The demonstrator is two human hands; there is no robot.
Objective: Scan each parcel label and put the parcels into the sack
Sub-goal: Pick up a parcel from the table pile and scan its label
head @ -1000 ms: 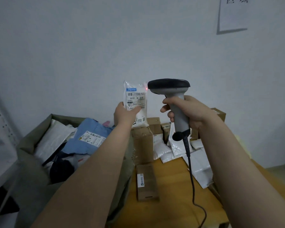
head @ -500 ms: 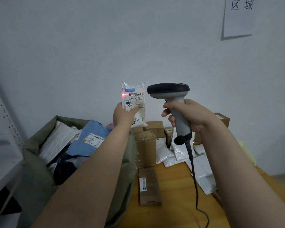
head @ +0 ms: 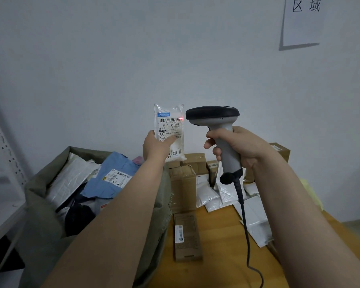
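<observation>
The left hand [head: 157,145] is raised at arm's length, thumb across the front, pinching a small white parcel [head: 169,129] upright in the air above the sack [head: 40,204], its label facing the camera. Just beside it the right hand [head: 235,145] is wrapped round the grey handle of the scanner [head: 216,129], whose dark head points left. A red dot falls on the barcode's right end.

We see the small white parcel [head: 169,142] upright above the right edge of the open grey-green sack [head: 40,225], label [head: 169,129] toward us, red dot [head: 182,118] on its barcode [head: 170,120]; the scanner [head: 213,115] faces it, further right.
</observation>
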